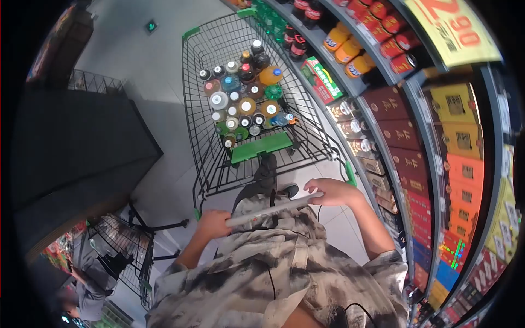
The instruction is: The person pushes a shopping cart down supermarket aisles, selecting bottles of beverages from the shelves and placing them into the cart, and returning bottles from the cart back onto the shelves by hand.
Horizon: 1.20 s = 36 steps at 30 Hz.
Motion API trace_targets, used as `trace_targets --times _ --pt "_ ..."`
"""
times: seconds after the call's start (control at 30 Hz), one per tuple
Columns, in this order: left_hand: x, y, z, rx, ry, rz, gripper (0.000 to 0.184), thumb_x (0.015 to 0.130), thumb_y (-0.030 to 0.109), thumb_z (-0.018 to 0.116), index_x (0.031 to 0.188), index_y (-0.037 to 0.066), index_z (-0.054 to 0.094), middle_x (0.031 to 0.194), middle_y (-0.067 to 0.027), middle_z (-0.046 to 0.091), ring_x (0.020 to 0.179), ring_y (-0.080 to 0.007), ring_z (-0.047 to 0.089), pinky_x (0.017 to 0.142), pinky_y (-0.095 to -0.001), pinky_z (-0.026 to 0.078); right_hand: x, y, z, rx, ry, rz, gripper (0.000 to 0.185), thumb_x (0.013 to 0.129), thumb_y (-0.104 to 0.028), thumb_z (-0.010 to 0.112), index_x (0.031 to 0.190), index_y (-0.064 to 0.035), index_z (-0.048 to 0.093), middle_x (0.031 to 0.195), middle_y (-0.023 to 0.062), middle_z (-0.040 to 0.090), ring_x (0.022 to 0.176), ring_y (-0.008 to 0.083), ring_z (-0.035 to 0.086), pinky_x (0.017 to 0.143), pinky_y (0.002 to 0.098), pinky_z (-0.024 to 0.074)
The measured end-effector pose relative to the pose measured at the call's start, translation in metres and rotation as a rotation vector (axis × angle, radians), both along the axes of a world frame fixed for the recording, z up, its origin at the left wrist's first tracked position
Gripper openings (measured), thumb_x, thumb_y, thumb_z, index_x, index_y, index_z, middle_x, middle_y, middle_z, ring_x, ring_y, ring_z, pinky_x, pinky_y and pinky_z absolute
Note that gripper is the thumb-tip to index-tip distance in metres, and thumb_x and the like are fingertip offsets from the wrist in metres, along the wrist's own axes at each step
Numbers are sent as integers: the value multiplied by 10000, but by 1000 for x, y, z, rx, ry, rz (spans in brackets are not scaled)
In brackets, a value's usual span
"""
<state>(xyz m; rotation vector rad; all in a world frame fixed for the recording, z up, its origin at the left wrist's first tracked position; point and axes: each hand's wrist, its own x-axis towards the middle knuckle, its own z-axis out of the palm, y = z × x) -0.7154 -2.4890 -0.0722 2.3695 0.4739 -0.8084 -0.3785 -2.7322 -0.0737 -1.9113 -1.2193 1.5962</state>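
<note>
In front of me stands a black wire shopping cart with green corners and a green flap. Many upright drink bottles with differently coloured caps are grouped on its floor. A grey handle bar crosses in front of my body. My left hand is wrapped round the bar's left end. Near the right end, my right hand holds the bar more loosely, its fingers bent over it and the thumb along it.
Shelves along the right hold orange bottles, dark red boxes and orange boxes under a yellow price sign. A dark display block stands left. At lower left, another person is beside a second cart.
</note>
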Motion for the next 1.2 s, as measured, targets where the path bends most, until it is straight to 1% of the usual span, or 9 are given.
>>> trace_targets --times 0.17,0.2,0.27,0.37,0.43,0.53,0.57,0.93,1.2 --pt "-6 -13 -23 -107 -66 34 207 649 271 705 743 124 592 728 -71 636 720 -293 647 657 -445 497 42 120 -24 40 108 -179 319 816 -287 653 1039 -60 658 999 141 681 942 291 653 830 371 505" --pt "-2 -18 -19 -124 -49 53 207 649 271 705 743 124 592 728 -71 636 720 -293 647 657 -445 497 47 147 -52 -14 270 -297 309 808 -312 643 1006 -77 671 970 138 690 915 317 659 818 387 508" --pt "20 -18 -4 -139 -6 97 236 629 273 715 748 114 587 729 -73 634 713 -289 644 652 -424 492 47 219 -176 -89 -8 -265 376 776 -366 648 984 -55 683 910 157 699 877 323 673 800 388 519" --pt "29 -17 -1 -176 25 113 231 615 252 717 734 113 575 712 -74 627 701 -288 638 648 -412 488 25 260 -259 -244 -341 58 532 758 -428 625 1118 -38 644 1092 162 673 1045 319 632 896 382 489" --pt "33 -19 -1 -206 36 160 236 605 254 722 728 120 571 697 -65 616 688 -279 634 640 -408 486 2 274 -293 -456 -608 19 703 762 -481 601 1281 -11 532 1303 141 572 1238 317 511 1019 393 407" --pt "34 -10 -4 -225 92 140 245 602 262 725 730 136 559 675 -45 589 664 -253 625 616 -395 478 -11 292 -334 -675 -342 -209 799 782 -495 586 1384 -2 403 1428 129 455 1322 329 408 1089 408 317" --pt "34 -12 -6 -215 134 100 248 607 270 722 738 145 551 668 -33 574 653 -236 621 601 -386 472 -22 293 -345 -658 -451 -302 698 790 -479 587 1317 -27 511 1361 136 524 1284 318 453 1070 429 325" --pt "18 -10 -18 -187 -126 122 182 653 255 641 764 162 530 688 2 535 632 -170 587 559 -335 432 -32 315 -364 -595 -524 -330 456 829 -472 508 1028 -126 729 1093 113 696 1074 257 638 1028 428 347" --pt "35 5 -9 -247 -32 151 225 587 233 691 754 143 572 675 -19 576 659 -215 613 597 -370 450 -11 307 -288 -637 -367 -574 625 644 -606 719 988 -84 720 1011 165 704 1000 312 660 906 392 488"
